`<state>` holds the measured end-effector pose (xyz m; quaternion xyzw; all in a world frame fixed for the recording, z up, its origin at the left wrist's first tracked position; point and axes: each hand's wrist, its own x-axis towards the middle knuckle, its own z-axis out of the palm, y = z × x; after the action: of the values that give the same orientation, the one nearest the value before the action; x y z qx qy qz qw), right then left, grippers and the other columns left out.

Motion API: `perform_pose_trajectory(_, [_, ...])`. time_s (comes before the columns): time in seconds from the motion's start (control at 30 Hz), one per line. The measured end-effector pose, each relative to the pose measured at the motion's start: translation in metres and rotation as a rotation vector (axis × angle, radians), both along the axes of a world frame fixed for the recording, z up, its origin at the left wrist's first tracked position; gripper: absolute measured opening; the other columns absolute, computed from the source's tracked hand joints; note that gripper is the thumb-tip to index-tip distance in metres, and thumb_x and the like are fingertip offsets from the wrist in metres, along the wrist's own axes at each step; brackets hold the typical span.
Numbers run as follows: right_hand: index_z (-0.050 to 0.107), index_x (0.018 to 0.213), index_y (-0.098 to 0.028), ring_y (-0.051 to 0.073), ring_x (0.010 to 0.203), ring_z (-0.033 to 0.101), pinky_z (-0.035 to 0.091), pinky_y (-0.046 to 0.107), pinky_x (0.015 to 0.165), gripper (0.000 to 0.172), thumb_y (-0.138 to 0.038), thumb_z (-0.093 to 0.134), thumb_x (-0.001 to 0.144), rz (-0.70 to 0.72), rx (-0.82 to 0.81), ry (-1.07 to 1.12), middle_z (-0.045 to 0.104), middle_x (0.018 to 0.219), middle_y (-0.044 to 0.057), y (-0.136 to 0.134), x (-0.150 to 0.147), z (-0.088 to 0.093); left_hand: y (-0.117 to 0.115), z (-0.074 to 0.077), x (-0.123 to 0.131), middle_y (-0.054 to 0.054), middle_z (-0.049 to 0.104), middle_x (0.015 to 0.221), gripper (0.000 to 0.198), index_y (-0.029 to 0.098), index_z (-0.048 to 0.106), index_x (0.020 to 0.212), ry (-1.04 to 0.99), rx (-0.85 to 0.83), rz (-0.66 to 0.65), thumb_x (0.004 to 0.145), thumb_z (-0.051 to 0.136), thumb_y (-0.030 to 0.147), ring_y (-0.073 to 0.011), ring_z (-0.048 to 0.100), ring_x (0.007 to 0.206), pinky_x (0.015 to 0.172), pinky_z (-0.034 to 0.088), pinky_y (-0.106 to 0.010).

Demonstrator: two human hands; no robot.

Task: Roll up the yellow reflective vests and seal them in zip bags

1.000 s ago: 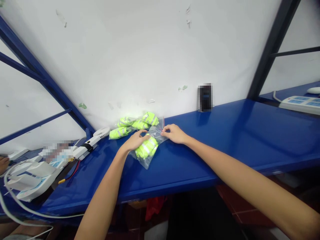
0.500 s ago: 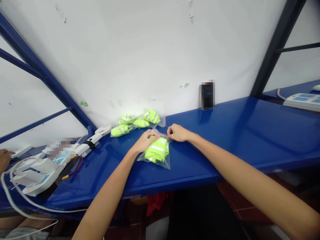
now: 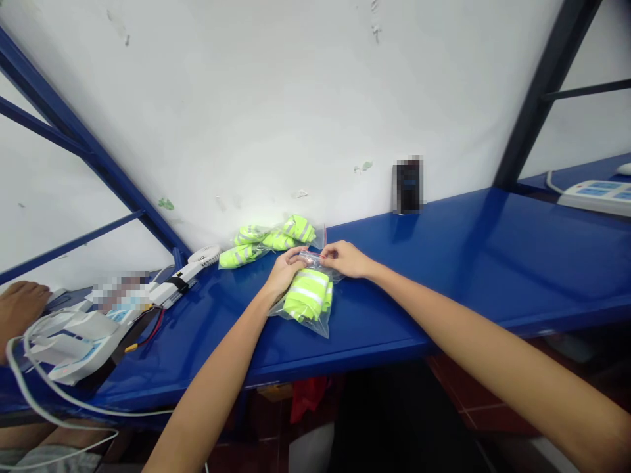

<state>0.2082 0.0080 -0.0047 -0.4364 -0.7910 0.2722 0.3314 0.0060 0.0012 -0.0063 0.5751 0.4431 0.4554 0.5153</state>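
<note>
A clear zip bag [image 3: 323,323] lies on the blue table, its red-lined seal edge towards the wall. Inside it is a folded neon-yellow reflective vest [image 3: 308,293] with silver-white bands. My left hand [image 3: 284,272] is closed on the left end of the seal edge, fingers pinched. At the right end of that same edge, my right hand [image 3: 346,259] pinches the plastic between thumb and fingers. Behind my left hand, against the wall, rests a pile of several bagged neon-yellow bundles [image 3: 279,240] with reflective stripes.
To the left are a white handheld fan [image 3: 204,255], a white power strip [image 3: 81,355] with plugs and looping cables, and another person's hand [image 3: 24,309]. A dark blurred box [image 3: 408,186] stands at the wall. Another power strip [image 3: 599,196] lies far right.
My right hand has moved slightly left, closer to my left hand, along the seal edge. My left hand has shifted off the vest to the bag's top. The other person's hand reaches further in.
</note>
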Motion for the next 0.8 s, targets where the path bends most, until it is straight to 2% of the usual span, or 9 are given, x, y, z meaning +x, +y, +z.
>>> perform_pose_trajectory(0.07, [0.071,0.083,-0.016,0.013,0.067,0.055,0.039,0.025,0.065,0.018,-0.031,0.062,0.082,0.018,0.017,0.039,0.067,0.076,0.002,0.0018,-0.0002,-0.0017,0.0003,-0.0010,0.0004,-0.002,0.068,0.072,0.027,0.013,0.068,0.087,-0.032,-0.036,0.014,0.066,0.074,0.029,-0.0127,0.059,0.060,0.059,0.045,-0.024])
perform_pose_trajectory(0.13, [0.071,0.081,-0.015,0.012,0.068,0.055,0.040,0.025,0.066,0.017,-0.031,0.064,0.080,0.034,0.012,0.080,0.068,0.078,0.003,0.0024,-0.0002,-0.0016,0.0008,-0.0020,0.0009,-0.002,0.066,0.069,0.027,0.013,0.067,0.075,-0.045,-0.040,0.027,0.068,0.075,0.038,-0.0124,0.058,0.058,0.058,0.045,-0.025])
perform_pose_trajectory(0.27, [0.072,0.078,-0.014,0.013,0.068,0.056,0.042,0.025,0.066,0.017,-0.031,0.068,0.077,0.027,-0.039,0.113,0.070,0.077,0.004,0.0003,-0.0005,0.0006,0.0032,-0.0037,0.0018,-0.001,0.068,0.073,0.034,0.016,0.068,0.085,-0.046,0.027,0.081,0.065,0.078,0.042,-0.0150,0.061,0.065,0.063,0.047,-0.027])
perform_pose_trajectory(0.4, [0.074,0.079,-0.014,0.014,0.067,0.058,0.042,0.026,0.064,0.019,-0.033,0.071,0.074,0.010,-0.071,0.115,0.071,0.076,0.004,-0.0016,-0.0007,0.0009,0.0066,-0.0065,-0.0001,-0.002,0.068,0.071,0.034,0.016,0.069,0.082,-0.012,0.091,0.099,0.063,0.079,0.041,-0.0168,0.062,0.068,0.065,0.047,-0.028])
perform_pose_trajectory(0.57, [0.074,0.080,-0.015,0.016,0.073,0.061,0.043,0.026,0.068,0.024,-0.036,0.061,0.082,0.034,-0.018,0.139,0.073,0.080,0.004,0.0003,-0.0004,-0.0027,0.0080,-0.0093,-0.0039,-0.003,0.068,0.069,0.032,0.015,0.072,0.083,0.008,0.088,0.083,0.067,0.077,0.042,-0.0152,0.060,0.064,0.063,0.046,-0.027])
perform_pose_trajectory(0.67, [0.073,0.081,-0.015,0.015,0.071,0.060,0.043,0.026,0.066,0.024,-0.035,0.061,0.082,0.024,-0.014,0.138,0.072,0.079,0.004,0.0018,-0.0002,-0.0040,0.0081,-0.0097,-0.0040,-0.003,0.069,0.072,0.032,0.014,0.073,0.087,0.004,0.080,0.081,0.070,0.075,0.042,-0.0146,0.059,0.064,0.062,0.045,-0.027])
perform_pose_trajectory(0.8, [0.071,0.081,-0.014,0.014,0.067,0.058,0.042,0.025,0.063,0.022,-0.033,0.061,0.082,0.000,-0.009,0.112,0.071,0.078,0.005,-0.0002,-0.0011,-0.0023,0.0092,-0.0102,-0.0037,-0.002,0.067,0.068,0.028,0.015,0.071,0.081,0.008,0.103,0.093,0.068,0.076,0.039,-0.0146,0.059,0.063,0.064,0.044,-0.026])
